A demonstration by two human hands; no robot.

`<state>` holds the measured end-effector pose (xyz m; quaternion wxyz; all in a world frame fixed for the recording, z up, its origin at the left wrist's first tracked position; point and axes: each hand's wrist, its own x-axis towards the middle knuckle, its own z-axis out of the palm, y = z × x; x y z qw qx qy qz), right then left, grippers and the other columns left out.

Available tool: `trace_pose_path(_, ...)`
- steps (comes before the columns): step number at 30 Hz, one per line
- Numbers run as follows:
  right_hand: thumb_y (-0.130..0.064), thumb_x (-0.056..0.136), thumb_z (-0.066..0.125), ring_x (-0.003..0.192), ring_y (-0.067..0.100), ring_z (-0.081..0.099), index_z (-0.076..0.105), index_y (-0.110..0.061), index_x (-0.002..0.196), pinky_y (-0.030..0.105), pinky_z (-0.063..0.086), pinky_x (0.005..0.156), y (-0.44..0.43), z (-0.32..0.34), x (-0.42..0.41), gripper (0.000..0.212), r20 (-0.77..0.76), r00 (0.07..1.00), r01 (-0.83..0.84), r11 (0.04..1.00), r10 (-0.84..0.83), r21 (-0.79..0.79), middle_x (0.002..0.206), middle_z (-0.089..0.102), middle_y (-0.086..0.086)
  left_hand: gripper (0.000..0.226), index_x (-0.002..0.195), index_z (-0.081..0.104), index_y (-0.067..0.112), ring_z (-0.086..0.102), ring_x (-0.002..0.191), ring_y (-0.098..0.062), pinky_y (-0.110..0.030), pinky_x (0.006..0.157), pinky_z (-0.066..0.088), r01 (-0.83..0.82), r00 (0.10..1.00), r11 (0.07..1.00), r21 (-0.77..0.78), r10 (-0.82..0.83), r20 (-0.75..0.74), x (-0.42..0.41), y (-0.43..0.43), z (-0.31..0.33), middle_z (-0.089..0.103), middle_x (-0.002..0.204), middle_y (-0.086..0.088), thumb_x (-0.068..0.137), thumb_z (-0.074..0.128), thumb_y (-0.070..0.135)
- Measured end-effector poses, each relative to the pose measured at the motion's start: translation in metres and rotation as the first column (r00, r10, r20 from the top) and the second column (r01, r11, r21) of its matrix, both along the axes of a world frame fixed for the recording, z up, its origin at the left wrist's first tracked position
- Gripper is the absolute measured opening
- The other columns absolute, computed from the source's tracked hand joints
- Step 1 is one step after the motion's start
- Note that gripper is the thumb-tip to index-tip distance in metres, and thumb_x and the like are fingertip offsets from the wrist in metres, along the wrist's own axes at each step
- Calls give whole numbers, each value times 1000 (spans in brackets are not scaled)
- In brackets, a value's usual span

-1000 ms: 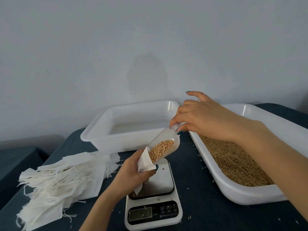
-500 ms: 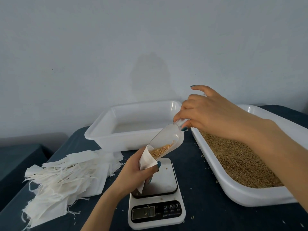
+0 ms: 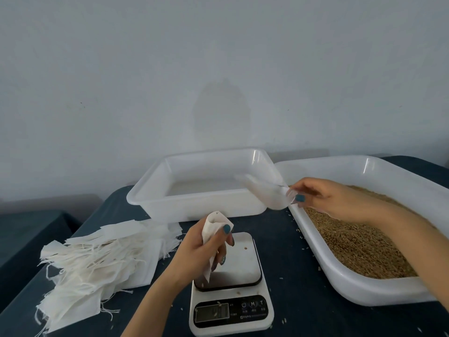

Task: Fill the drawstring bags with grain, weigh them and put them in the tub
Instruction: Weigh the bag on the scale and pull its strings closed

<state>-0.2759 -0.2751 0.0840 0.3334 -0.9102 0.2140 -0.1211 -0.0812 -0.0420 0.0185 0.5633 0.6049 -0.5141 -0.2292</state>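
Note:
My left hand (image 3: 201, 249) grips a small white drawstring bag (image 3: 213, 226) upright, mouth up, just above the steel plate of the kitchen scale (image 3: 233, 283). My right hand (image 3: 325, 198) pinches the handle of a clear plastic scoop (image 3: 264, 190), which looks empty and points left over the corner of the empty white tub (image 3: 194, 205). The hand hovers above the left rim of the big white tray of grain (image 3: 359, 244).
A heap of flat white drawstring bags (image 3: 97, 261) lies on the dark table at the left. Loose grains are scattered around the scale and beside the grain tray (image 3: 345, 285). A pale wall stands right behind both containers.
The scoop has emptied its grain into the bag and swung up and right, away from the bag's mouth. My left hand still holds the bag over the scale.

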Motion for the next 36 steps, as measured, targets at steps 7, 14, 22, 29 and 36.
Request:
trace_pose_path(7, -30, 100, 50, 82, 19, 66, 55, -17, 106, 33, 54, 69, -23, 1, -13, 15, 81, 922, 376, 925, -379, 43, 95, 62, -3, 29, 94, 71, 24, 66, 83, -18, -24, 61, 50, -79, 995, 994, -73, 83, 56, 16, -3, 2, 71, 96, -2, 99, 44, 34)
trace_pose_path(14, -40, 102, 44, 62, 12, 50, 50, -17, 73, 25, 37, 55, -41, -18, -26, 38, -482, 705, 330, 842, -520, -427, 71, 52, -2, 39, 105, 74, 7, 57, 101, 1, -20, 67, 50, -217, 916, 960, -178, 264, 303, 23, -2, 17, 55, 99, 33, 95, 47, 33)
trace_pose_path(22, -48, 98, 48, 79, 15, 55, 49, -20, 81, 32, 52, 74, 4, 0, -12, 32, -358, 758, 218, 729, -546, -649, 86, 57, -3, 42, 95, 76, 3, 60, 78, -2, -15, 66, 41, -205, 896, 975, -88, 223, 385, 39, 2, 23, 58, 84, 23, 91, 55, 39)
trace_pose_path(29, -36, 101, 43, 70, 4, 58, 50, -27, 100, 29, 52, 64, 105, -17, 38, 12, 58, 994, 112, 884, -96, -454, 82, 59, -11, 21, 91, 75, 17, 57, 78, -9, -23, 70, 42, -161, 851, 983, 90, 92, 517, 34, -19, 1, 59, 89, 5, 97, 58, 27)
trace_pose_path(36, -37, 103, 38, 54, 7, 51, 45, -26, 94, 23, 30, 47, 89, -82, 68, 16, 223, 943, 300, 919, -246, -257, 65, 53, -8, 18, 83, 61, 35, 56, 87, -6, -24, 79, 46, -119, 825, 990, 70, 59, 563, 24, -26, -18, 60, 92, 10, 99, 55, 30)
